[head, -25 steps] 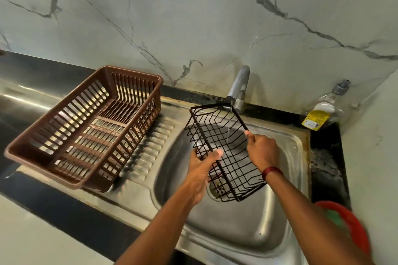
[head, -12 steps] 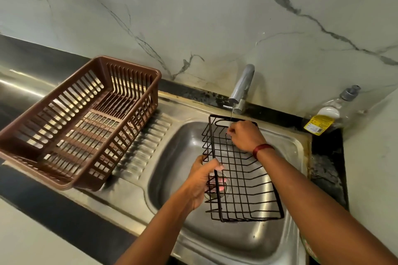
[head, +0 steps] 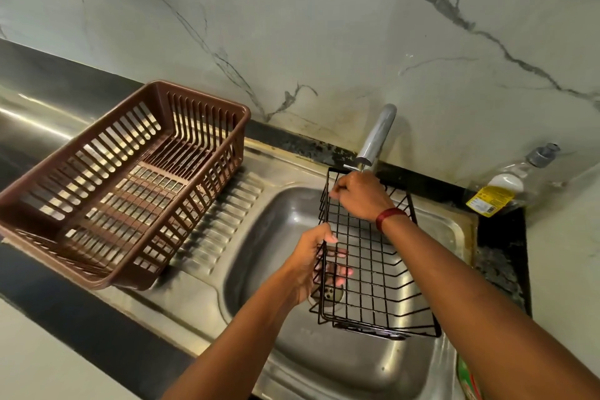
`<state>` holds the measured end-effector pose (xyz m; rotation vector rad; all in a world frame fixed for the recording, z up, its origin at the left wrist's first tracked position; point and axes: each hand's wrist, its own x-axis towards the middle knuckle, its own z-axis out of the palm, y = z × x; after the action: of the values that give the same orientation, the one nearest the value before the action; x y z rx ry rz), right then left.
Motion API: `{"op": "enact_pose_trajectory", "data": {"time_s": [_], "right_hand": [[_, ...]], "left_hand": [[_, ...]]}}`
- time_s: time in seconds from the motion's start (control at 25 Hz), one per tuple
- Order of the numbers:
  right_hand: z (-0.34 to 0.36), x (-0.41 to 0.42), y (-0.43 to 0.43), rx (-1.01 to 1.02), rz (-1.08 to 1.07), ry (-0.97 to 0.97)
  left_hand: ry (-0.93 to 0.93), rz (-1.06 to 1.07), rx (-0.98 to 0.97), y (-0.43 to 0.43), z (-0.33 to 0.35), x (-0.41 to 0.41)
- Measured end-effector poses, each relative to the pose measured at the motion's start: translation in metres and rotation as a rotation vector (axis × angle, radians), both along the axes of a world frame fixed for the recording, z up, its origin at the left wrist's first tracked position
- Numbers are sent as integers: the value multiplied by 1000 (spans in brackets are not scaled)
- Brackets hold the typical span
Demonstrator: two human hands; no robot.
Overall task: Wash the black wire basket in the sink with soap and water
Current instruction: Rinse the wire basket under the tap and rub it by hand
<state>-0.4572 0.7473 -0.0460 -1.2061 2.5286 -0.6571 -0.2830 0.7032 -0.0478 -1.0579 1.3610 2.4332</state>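
Both hands' grip on black wire basket (head: 367,273) over sink (head: 324,364), under tap (head: 376,136)

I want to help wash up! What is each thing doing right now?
Wire basket: held over the sink, tilted.
Left hand: grip closed on the basket's left side.
Right hand: at the basket's far rim, under the tap.
Tap: water flow not clear.
Brown basket: empty, on the drainboard.
Soap bottle: lying down, capped.
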Motion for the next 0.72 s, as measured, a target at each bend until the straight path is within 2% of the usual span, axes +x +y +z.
{"op": "enact_pose_trajectory", "data": {"time_s": [0.16,0.28,0.36,0.44,0.48,0.64,0.72], "right_hand": [[-8,-8,19,189,-147,92],[-9,-3,20,173,-37,170],[-5,1,16,48,59,90],[-2,2,14,-56,-13,-84],[-3,0,17,-65,-73,-111],[-2,-1,35,161,-157,175],[3,7,39,97,-129,297]], "left_hand": [[13,46,54,0,-5,5],[1,9,76,8,-8,6],[-6,-5,73,14,-8,5],[-2,16,71,15,-7,5],[9,29,66,13,-7,5],[32,37,28,5,-7,9],[37,19,11,3,-6,12]]}}
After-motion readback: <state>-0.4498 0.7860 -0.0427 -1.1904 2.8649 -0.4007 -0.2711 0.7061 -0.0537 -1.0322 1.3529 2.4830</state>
